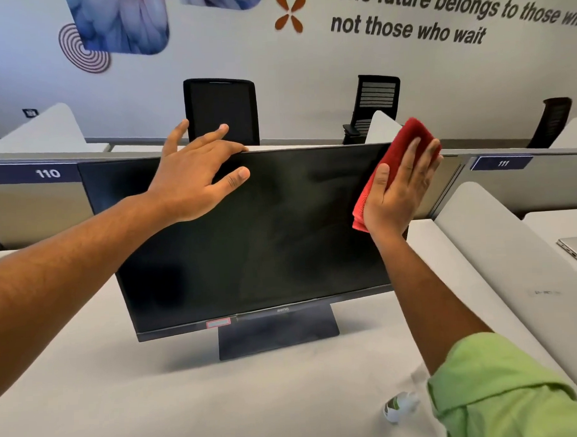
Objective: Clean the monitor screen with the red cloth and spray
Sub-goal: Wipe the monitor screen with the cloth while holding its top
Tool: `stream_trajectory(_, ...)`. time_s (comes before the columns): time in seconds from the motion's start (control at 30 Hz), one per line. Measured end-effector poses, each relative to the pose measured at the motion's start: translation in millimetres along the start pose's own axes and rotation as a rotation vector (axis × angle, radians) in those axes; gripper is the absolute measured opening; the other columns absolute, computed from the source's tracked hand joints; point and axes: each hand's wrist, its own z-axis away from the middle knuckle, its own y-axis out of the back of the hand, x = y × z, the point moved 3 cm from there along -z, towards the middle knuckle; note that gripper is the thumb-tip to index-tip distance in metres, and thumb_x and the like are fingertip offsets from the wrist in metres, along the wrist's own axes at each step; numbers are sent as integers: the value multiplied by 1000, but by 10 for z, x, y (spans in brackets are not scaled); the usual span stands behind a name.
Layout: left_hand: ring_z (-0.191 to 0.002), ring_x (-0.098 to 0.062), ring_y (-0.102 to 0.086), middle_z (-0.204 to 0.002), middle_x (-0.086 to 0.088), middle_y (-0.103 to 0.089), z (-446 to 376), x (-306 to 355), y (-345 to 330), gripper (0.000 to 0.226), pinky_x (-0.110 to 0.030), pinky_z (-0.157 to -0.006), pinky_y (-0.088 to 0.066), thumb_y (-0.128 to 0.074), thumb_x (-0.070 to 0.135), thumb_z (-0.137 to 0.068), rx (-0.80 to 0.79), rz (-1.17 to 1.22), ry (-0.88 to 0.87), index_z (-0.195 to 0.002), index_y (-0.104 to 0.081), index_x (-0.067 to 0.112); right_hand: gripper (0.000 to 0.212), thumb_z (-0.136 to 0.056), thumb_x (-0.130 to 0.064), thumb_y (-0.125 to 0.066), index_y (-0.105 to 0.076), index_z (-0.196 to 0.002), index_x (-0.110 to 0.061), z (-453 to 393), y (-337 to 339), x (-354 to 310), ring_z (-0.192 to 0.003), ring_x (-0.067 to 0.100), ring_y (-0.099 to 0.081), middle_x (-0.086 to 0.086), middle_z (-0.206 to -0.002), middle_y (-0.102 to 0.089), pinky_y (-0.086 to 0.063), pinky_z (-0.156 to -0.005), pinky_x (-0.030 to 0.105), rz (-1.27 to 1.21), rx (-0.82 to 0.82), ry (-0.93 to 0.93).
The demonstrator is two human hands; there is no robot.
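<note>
Monitor [248, 236] stood on the desk [91, 405]. Right hand [397, 195] pressed red cloth [408, 132] flat-fingered on its top right corner; left hand [194, 176] rested, spread, on the top edge. Spray bottle [400, 407] lay near right.

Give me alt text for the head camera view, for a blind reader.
A right hand presses a red cloth flat on the upper right corner of a dark monitor while the left hand rests on its top edge.

Right hand [399, 188] pressing red cloth [405, 142] on monitor [265, 238] corner, left hand [194, 176] steadying top edge
</note>
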Motion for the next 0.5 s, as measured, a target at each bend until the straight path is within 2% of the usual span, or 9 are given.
stream_trajectory(0.27, -148, -7, -29, -157, -3, -41, -84, 50, -12, 69, -48, -123, 3, -15, 72, -96, 2, 11, -12, -142, -49, 33, 63, -114, -42, -31, -19, -170, -14, 701, -33, 542, -165, 34, -13, 10, -179, -14, -20, -133, 55, -29, -9, -235)
stream_trajectory(0.5, -149, -9, -28, -157, -5, -42, -61, 89, 26, 69, -49, -122, 2, -16, 70, -96, -9, 2, -22, -143, -49, 30, 68, -112, -49, -20, -13, -170, -15, 1535, -112, 870, -165, 36, -12, 8, -179, -13, -18, -133, 56, -46, -13, -603)
